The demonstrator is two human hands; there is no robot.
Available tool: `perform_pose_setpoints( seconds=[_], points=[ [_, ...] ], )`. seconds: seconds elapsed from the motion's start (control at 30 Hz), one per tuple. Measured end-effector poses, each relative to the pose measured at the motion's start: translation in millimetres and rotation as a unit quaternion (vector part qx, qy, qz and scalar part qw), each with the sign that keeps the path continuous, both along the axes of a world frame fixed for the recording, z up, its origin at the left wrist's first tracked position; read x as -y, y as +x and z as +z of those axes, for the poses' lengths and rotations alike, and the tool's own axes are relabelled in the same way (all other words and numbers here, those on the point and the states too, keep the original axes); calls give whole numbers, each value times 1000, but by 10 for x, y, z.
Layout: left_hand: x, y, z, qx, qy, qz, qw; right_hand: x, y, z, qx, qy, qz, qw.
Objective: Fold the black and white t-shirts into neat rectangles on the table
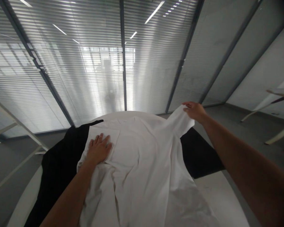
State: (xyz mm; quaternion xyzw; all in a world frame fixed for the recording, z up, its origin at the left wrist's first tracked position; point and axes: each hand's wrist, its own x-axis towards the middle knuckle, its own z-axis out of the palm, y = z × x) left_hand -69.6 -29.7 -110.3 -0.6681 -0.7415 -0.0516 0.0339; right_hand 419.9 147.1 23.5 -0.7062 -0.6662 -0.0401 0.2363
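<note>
A white T-shirt [153,154] lies spread over a black cloth [58,164] on a round white table [219,192]. Its neckline is at the far side and its lower part runs toward me, with wrinkles down the middle. My left hand [100,148] rests flat on the left sleeve, which is folded inward over the shirt; its fingers are spread. At the far right, my right hand [194,111] pinches the end of the right sleeve and holds it raised, stretched out from the shirt's body. More of the black cloth shows beneath that sleeve.
Behind the table stands a glass wall with lowered blinds [151,69] and dark frames. A pale metal frame [26,135] is at the left. Light-coloured furniture legs [279,134] stand on the grey floor [241,132] at the right.
</note>
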Motion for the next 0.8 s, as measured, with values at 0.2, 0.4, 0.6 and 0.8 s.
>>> perform_pose_setpoints(
  seconds=[0.2, 0.4, 0.6, 0.8],
  points=[
    [-6, -6, -1, 4, -3, 0, 1000, 118, -10, 163, -144, 30, 98, 984],
    [-2, -7, 3, 12, -3, -1, 1000, 202, -394, 448, 16, 2, 76, 997],
    [-7, -15, -13, 13, -7, 0, 1000, 689, -1533, 284, 186, -111, 120, 969],
    [-17, -22, -21, 13, 0, -1, 1000, 1226, -2145, -137, 215, -201, 301, 907]
  ],
)
